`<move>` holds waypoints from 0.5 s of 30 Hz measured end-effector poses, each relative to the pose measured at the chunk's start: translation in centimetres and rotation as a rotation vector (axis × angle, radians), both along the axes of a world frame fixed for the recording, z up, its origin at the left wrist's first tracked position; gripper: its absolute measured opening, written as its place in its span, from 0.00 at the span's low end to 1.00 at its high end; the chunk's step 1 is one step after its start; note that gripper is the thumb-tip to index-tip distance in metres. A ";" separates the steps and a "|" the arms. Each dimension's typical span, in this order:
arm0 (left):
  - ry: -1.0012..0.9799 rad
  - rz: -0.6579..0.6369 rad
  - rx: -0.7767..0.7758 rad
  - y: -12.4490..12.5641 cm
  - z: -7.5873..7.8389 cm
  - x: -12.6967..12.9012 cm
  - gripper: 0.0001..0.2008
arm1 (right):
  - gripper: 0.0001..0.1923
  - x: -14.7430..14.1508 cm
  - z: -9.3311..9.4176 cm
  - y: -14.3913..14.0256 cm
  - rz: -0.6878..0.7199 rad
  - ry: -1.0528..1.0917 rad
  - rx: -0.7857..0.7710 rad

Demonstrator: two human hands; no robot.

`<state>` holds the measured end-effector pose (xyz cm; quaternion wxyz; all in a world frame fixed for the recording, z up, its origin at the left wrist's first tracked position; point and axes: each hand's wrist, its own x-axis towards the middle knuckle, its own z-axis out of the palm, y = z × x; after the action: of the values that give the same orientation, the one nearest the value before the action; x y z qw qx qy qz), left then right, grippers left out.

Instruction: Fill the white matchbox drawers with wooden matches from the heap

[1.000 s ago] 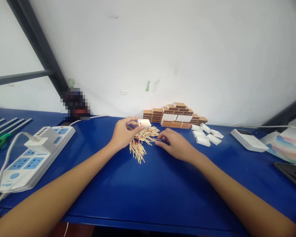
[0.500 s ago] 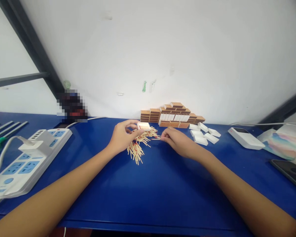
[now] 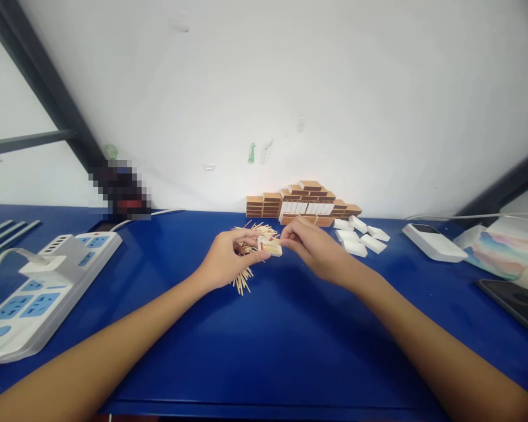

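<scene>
At far left on the blue table [image 3: 268, 346]: a white power strip [image 3: 35, 290] with blue sockets, one white plug seated in it, cord trailing off the near edge; beyond it, slim grey bars and a green handle, cut off by the frame. Farther back by the white wall, a blurred dark object beside a slanted black frame post. Toward the middle: left hand [image 3: 224, 261], fingers closed around a small white matchbox tray [image 3: 270, 246], lifted just above a loose heap of red-tipped matches [image 3: 246, 258] spread on the table beneath and behind the hand. Sticks visible lying inside the tray, red heads to one end. Immediately right of the tray: right hand [image 3: 312, 246], thumb and fingertips pinched together at the tray's right edge, touching it; whether a match sits in that pinch, too small to tell. Behind both hands, against the wall, a stepped stack of brown matchboxes [image 3: 303, 202] with a row of white trays in its centre. Just right of that stack, several empty white trays [image 3: 361, 234] scattered flat. Farther right, a white flat device [image 3: 433, 241], then a pastel-patterned packet [image 3: 506, 252], and at the edge a dark phone [image 3: 517, 299] lying flat.
</scene>
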<state>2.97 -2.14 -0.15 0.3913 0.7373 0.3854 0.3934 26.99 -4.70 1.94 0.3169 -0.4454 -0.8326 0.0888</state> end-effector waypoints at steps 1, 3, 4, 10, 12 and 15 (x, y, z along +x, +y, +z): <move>-0.007 -0.010 -0.010 -0.1 0.1 0.1 0.24 | 0.05 -0.2 -0.1 -0.1 0.012 -0.011 -0.005; -0.016 -0.030 -0.011 -0.3 0.2 0.2 0.23 | 0.04 -0.5 -0.2 -0.4 0.023 -0.039 -0.004; -0.015 -0.041 -0.007 -0.5 0.2 0.3 0.23 | 0.04 -0.6 -0.2 -0.5 0.025 -0.057 -0.004; -0.011 -0.066 -0.019 -0.7 0.1 0.3 0.23 | 0.04 -0.6 0.1 -1.1 0.032 -0.118 -0.012; -0.025 -0.067 -0.018 -0.6 0.0 0.3 0.22 | 0.04 -0.7 0.2 -1.3 0.021 -0.126 -0.005; -0.021 -0.062 -0.018 -0.5 -0.1 0.3 0.21 | 0.05 -1.1 0.5 -1.6 0.020 -0.142 0.004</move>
<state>3.22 -2.67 -0.24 0.4140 0.7411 0.3617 0.3855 25.90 -6.29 2.39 0.2571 -0.4417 -0.8576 0.0582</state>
